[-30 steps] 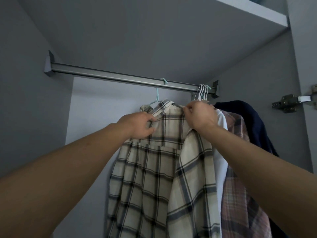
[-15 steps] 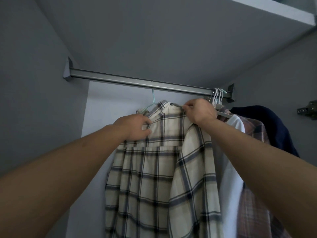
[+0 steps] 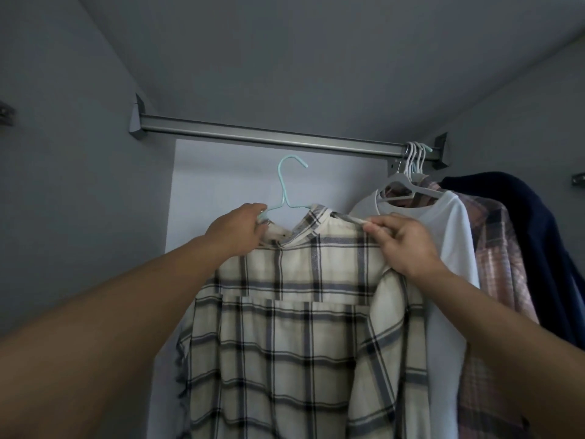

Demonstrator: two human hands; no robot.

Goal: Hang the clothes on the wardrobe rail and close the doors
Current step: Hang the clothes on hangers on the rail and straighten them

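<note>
A cream plaid shirt (image 3: pixel 285 327) hangs on a mint hanger (image 3: pixel 286 188), whose hook is below the grey wardrobe rail (image 3: pixel 269 139) and off it. My left hand (image 3: pixel 239 231) grips the hanger's left shoulder together with the shirt. My right hand (image 3: pixel 403 245) pinches the shirt's collar edge at its right shoulder. Both hands hold the shirt up in front of the wardrobe's back wall.
At the rail's right end hang a white T-shirt (image 3: pixel 456 248), a pink plaid shirt (image 3: pixel 500 264) and a dark navy garment (image 3: pixel 538 232) on pale hangers (image 3: pixel 414 156). A door hinge (image 3: pixel 577 179) shows at the right edge. The rail's left and middle stretch carries nothing.
The mint hanger's hook has come off the rail and now sits below it. Both hands and the plaid shirt have dropped lower and the view has shifted left.
</note>
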